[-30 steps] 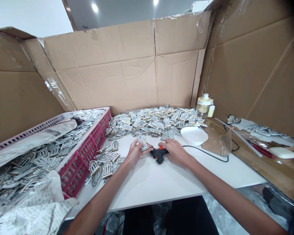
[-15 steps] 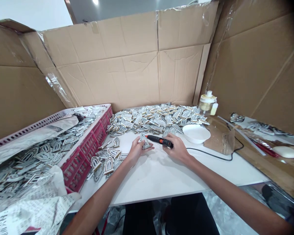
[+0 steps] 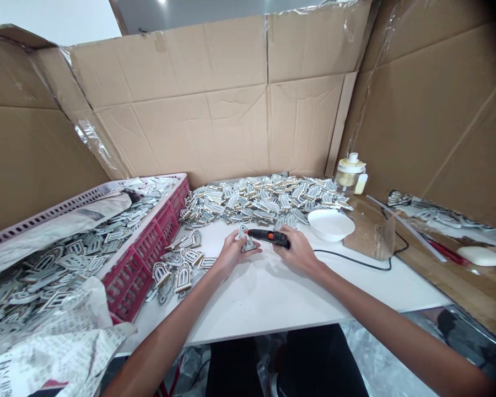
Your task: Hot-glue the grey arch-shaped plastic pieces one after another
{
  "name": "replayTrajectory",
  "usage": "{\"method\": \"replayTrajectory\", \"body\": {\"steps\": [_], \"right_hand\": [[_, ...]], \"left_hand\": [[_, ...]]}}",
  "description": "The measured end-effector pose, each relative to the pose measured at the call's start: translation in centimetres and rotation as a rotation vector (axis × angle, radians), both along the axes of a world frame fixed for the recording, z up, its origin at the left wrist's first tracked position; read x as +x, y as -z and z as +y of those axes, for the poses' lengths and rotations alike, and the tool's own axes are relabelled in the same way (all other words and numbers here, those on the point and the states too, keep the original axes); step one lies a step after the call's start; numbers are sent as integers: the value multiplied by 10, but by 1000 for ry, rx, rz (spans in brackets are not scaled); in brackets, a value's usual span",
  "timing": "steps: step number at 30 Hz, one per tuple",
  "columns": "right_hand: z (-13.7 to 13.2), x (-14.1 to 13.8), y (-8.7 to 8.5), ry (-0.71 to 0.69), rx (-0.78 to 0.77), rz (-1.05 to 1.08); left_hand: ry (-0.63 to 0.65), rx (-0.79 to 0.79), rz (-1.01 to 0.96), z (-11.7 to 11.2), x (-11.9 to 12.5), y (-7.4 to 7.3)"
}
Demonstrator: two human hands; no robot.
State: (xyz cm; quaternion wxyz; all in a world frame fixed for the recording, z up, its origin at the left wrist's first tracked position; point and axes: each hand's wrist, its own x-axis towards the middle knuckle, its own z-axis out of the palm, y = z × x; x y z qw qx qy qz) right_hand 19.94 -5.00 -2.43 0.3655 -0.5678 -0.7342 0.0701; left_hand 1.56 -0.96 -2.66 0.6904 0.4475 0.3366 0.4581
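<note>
My left hand (image 3: 228, 255) is closed on a small grey arch-shaped piece (image 3: 244, 240), held just above the white table (image 3: 273, 298). My right hand (image 3: 297, 251) grips a black and orange glue gun (image 3: 268, 236), its nozzle pointing left at the top of the piece. A black cable (image 3: 355, 262) runs from the gun to the right. A big heap of the same arch-shaped pieces (image 3: 264, 199) lies just behind both hands.
A red crate (image 3: 149, 237) lined with newspaper and full of pieces stands at the left, with loose pieces (image 3: 182, 270) beside it. A white bowl (image 3: 330, 225) and a small capped jar (image 3: 350, 173) sit at the right. Cardboard walls (image 3: 231, 99) enclose the table.
My right hand lifted the glue gun from lying on the table and turned it level, bringing its nozzle to the piece in my left hand. The left hand barely moved.
</note>
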Motion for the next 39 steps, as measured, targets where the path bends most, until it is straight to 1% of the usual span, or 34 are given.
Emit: {"method": "replayTrajectory", "body": {"steps": [12, 21, 34, 39], "right_hand": [[-3, -2, -4, 54, -30, -28], [-3, -2, -3, 95, -53, -36], [-1, 0, 2, 117, -87, -18], [-1, -1, 1, 119, -97, -14]], "left_hand": [[4, -21, 5, -3, 1, -2], [-2, -46, 22, -3, 1, -3], [0, -56, 15, -2, 1, 0], [13, -25, 5, 1, 0, 3]]}}
